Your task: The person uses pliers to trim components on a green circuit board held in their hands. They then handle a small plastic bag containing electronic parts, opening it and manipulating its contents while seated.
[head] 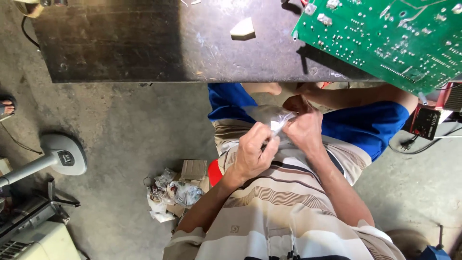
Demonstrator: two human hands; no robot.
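Seen from above, a seated person in a striped shirt and blue shorts works at a small clear plastic bag [269, 117] held over the lap, just right of the middle of the frame. The bag looks only partly dealt with — its top edge is pinched and pulled between the two hands, and whether it is open yet cannot be told; its contents are too small to make out. The left hand [254, 150] comes up from lower centre, wrist bent, fingers curled and gripping the bag's near edge. The right hand [303, 129] reaches in from the lower right, knuckles up, fingers clamped on the bag's far side, touching the other hand. Above them runs a dark counter [144, 43] — a green circuit board [390, 38] lies at its upper right, untouched. On the concrete floor, lower left of centre, sits a heap of scrap paper and wrappers [173, 195].
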